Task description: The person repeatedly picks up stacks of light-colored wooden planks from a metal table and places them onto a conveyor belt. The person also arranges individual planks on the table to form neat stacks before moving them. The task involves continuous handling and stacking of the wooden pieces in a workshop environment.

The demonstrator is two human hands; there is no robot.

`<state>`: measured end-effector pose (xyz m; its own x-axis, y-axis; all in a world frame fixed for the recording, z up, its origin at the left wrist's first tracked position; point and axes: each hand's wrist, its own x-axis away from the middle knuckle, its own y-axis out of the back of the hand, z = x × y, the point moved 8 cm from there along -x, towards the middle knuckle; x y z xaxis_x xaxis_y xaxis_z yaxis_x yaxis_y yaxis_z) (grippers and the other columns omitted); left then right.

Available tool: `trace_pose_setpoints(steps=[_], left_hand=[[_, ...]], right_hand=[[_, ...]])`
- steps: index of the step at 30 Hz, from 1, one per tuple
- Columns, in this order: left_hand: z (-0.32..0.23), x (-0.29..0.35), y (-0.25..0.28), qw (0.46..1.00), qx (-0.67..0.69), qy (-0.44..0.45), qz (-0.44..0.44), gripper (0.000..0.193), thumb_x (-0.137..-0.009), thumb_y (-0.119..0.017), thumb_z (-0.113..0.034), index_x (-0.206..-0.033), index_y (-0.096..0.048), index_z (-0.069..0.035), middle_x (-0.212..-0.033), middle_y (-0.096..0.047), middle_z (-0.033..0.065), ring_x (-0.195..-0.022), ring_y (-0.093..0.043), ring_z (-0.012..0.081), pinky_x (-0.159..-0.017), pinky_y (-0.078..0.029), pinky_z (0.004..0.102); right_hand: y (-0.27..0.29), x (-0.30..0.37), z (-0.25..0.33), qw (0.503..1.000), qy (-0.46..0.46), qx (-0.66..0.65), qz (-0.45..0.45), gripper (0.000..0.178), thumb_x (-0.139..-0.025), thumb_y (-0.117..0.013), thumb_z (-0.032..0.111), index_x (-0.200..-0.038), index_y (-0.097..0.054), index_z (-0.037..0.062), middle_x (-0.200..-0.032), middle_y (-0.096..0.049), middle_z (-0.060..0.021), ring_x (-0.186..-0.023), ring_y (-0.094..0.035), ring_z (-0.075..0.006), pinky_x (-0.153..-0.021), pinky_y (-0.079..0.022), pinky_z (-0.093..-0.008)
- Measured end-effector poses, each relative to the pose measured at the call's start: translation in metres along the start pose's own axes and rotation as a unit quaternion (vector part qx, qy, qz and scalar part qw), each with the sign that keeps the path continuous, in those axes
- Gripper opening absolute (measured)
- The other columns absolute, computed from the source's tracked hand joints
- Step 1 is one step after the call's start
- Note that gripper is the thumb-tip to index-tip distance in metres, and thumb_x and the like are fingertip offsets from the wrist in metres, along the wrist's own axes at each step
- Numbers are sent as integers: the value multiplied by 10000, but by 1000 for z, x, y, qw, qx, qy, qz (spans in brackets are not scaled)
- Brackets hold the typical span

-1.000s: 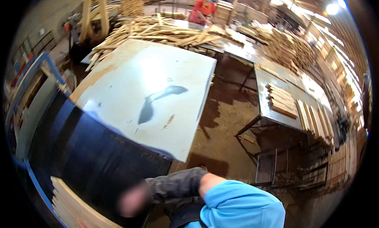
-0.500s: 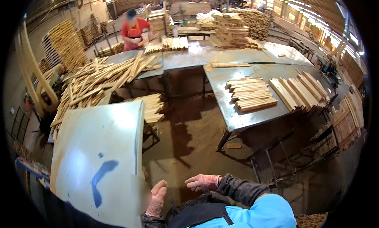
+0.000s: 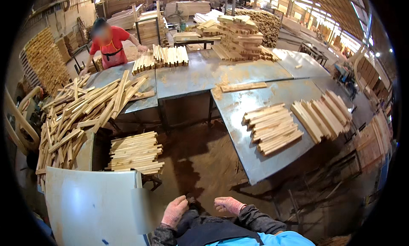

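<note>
My left hand (image 3: 174, 211), in a pinkish knit glove, hangs in front of my dark apron with nothing in it and its fingers loosely stretched. It is beside the right edge of the pale metal table (image 3: 91, 203). My right hand (image 3: 230, 205), gloved alike, hovers over the floor a little to the right, empty, fingers pointing left. Neither hand touches wood. Ahead of the left hand, a stack of light wooden strips (image 3: 135, 152) lies low behind the pale table. Rows of strips (image 3: 273, 129) and thicker wooden pieces (image 3: 321, 117) rest on the right-hand metal table (image 3: 243, 114).
A jumbled heap of strips (image 3: 85, 107) covers the left table. Beyond it, a co-worker in red (image 3: 113, 46) leans at the far table (image 3: 187, 80), one hand by a row of short pieces (image 3: 170, 55). A tall wood stack (image 3: 240, 37) stands farther back. Sawdust lies on the floor.
My view has shifted, so the pale table sits lower and the low strip stack shows more fully. The co-worker has spread both arms, one hand now at the short pieces. My hands remain empty.
</note>
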<state>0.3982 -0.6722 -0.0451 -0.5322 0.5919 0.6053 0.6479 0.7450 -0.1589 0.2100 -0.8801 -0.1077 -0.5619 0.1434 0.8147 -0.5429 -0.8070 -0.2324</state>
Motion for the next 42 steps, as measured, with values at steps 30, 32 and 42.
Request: trace_pose_setpoints(steps=[30,32,42], left_hand=[[-424,-631,-66,970,-235,-40,44,671,-1026,-672,-405,-1520,-559,35,-1517,-617,238,-1422,-577,355,-1191,-436,375],[-465,-672,-44,963,-261,-68,6,724,-993,-697,-418,-1519,-544,56,-1511,-606,274,-1427,-568,382,-1193,-434,380],[-732,-937,143,906,-342,-116,-221,1106,-869,-834,-484,-1661,-282,56,-1652,-408,311,-1556,-380,425,-1295,-312,450]], right_hand=[[154,-390,638,990,83,112,-10,586,-1045,-711,312,-1514,-569,-12,-1268,-726,-117,-1132,-685,-225,-980,-555,-366],[147,-408,671,987,95,127,-9,620,-1044,-715,311,-1538,-542,-22,-1296,-712,-118,-1141,-681,-226,-1000,-553,-381],[101,-526,767,997,-45,61,0,618,-1043,-719,350,-1520,-574,-13,-1253,-715,-107,-1093,-688,-209,-966,-559,-358]])
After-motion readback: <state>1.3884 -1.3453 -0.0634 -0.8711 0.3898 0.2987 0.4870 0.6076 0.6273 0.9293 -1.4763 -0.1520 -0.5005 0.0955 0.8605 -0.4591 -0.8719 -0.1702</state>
